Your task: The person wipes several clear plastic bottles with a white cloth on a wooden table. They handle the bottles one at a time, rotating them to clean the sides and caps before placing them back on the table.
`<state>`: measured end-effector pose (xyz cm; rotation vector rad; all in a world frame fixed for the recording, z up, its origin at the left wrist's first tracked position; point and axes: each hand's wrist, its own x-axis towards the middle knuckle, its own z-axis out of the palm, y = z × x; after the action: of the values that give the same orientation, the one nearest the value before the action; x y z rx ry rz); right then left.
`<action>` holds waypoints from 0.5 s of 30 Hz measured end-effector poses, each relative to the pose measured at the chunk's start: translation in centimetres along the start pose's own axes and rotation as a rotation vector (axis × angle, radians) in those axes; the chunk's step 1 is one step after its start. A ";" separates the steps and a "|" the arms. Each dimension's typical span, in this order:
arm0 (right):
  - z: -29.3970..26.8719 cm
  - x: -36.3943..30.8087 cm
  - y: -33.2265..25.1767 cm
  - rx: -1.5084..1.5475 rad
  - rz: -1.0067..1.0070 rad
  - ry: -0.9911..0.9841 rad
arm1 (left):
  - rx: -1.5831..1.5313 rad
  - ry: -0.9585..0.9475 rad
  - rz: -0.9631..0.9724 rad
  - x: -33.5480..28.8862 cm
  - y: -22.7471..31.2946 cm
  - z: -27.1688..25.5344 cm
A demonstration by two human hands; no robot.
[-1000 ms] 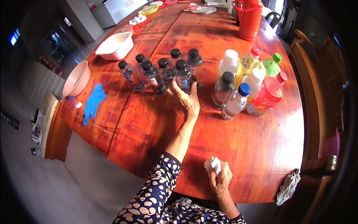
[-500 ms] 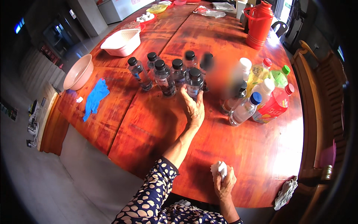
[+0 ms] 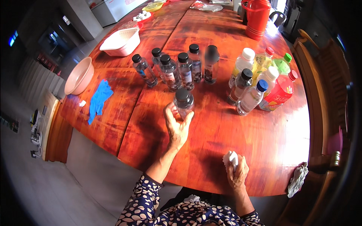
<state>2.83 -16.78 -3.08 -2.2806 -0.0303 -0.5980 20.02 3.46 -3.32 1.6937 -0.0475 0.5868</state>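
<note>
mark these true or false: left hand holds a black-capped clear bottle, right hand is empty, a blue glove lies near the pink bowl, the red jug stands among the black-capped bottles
1. The left hand holds a black-capped clear bottle. True.
2. The right hand is empty. False: it grips a white cloth.
3. A blue glove lies near the pink bowl. True.
4. The red jug stands among the black-capped bottles. False: it stands apart at the far end of the table.
</note>
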 end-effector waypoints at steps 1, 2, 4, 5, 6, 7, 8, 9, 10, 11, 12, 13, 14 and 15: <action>0.0 0.1 -0.1 0.003 -0.008 0.003 | 0.019 -0.024 0.040 -0.6 0.1 -0.6; -0.1 0.2 -0.2 0.006 -0.016 0.005 | 0.014 -0.052 0.036 -1.2 0.3 -1.1; -0.1 0.1 -0.2 0.002 -0.036 0.009 | -0.061 -0.079 0.001 -2.1 1.9 -1.8; 0.0 0.0 -0.1 -0.011 -0.047 0.011 | 0.084 -0.077 0.127 -2.2 1.2 -2.4; -0.1 0.1 -0.1 -0.021 -0.060 0.014 | 0.102 -0.062 0.119 -2.3 1.3 -2.7; -0.1 0.1 -0.2 -0.028 -0.056 0.001 | 0.121 -0.049 0.107 -2.6 1.2 -3.0; -0.1 0.2 -0.2 -0.035 -0.051 -0.013 | 0.211 -0.067 0.098 -2.6 1.2 -3.4; -0.2 0.2 -0.3 -0.042 -0.046 -0.027 | 0.234 -0.054 0.130 -2.7 1.4 -3.5; -0.3 0.2 -0.3 -0.046 -0.047 -0.039 | 0.254 -0.040 0.159 -2.7 2.0 -3.3; -0.4 0.1 -0.4 -0.050 -0.048 -0.050 | 0.274 -0.026 0.188 -2.8 2.7 -3.0; -0.5 0.0 -0.5 -0.054 -0.048 -0.061 | 0.439 0.062 0.355 -3.5 3.9 -2.9; -0.7 0.3 -0.3 -0.061 -0.054 -0.063 | 0.507 0.113 0.469 -4.3 5.0 -2.6; -0.6 0.2 -0.2 -0.032 -0.088 -0.065 | 0.388 0.056 0.531 -4.6 5.8 -1.8; -0.5 0.3 -0.1 -0.044 -0.074 -0.053 | 0.267 -0.002 0.590 -4.9 6.7 -0.6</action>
<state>2.84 -17.14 -2.61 -2.3458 -0.1293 -0.5820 13.18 1.17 0.84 1.9434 -0.5026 1.0660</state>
